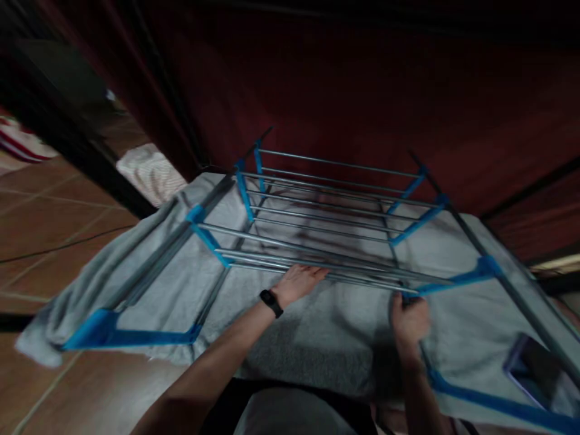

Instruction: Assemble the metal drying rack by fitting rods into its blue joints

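Note:
A shelf rack of thin metal rods, grey tubes and blue plastic brackets lies across a grey blanket [317, 338]. My left hand [301, 283], with a black band on its wrist, is at the near metal rods [254, 266], its fingers curled against the lowest ones. At the right end of these rods my right hand [410, 317] is closed at the blue bracket [457, 283]; its fingertips are partly hidden. Opposite, another blue bracket [211, 241] holds the rods' left ends. Nearest me, the left blue bracket [131, 338] and right blue bracket [498, 402] have no rods between them.
A phone [539, 371] lies on the blanket at the right, beside a grey tube [525, 308]. Dark red cloth [339, 90] hangs behind the rack. On the left are a tiled floor [54, 241], a striped cloth [151, 172] and a dark cable [67, 244].

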`<state>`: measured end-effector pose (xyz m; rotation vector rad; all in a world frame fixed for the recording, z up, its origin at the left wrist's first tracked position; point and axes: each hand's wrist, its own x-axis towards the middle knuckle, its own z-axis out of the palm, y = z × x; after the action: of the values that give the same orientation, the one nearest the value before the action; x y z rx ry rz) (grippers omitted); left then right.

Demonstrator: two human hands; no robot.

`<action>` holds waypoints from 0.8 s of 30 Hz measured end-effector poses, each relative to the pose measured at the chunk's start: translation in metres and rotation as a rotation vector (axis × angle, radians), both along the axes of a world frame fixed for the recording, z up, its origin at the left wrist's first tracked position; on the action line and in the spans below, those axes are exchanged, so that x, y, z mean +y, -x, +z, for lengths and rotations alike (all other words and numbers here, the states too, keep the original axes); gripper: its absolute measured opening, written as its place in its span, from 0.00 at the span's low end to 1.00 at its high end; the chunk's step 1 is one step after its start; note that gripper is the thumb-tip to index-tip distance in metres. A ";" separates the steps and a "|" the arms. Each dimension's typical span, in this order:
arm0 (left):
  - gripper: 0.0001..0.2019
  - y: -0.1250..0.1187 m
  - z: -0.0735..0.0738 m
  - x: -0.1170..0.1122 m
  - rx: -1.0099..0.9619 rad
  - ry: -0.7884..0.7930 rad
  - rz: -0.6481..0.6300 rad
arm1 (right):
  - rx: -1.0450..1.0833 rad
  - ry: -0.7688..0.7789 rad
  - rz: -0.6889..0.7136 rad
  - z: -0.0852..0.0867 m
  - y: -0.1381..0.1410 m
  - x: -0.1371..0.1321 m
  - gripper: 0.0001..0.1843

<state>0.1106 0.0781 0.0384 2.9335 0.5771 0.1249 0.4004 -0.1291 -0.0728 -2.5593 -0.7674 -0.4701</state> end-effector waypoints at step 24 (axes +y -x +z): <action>0.21 -0.001 -0.001 0.013 -0.049 -0.009 0.036 | 0.180 -0.093 -0.092 0.016 0.011 0.017 0.11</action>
<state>0.1113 0.0911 0.0378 2.9205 0.6242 0.2042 0.3895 -0.1121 -0.0569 -2.5157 -0.5537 -0.2912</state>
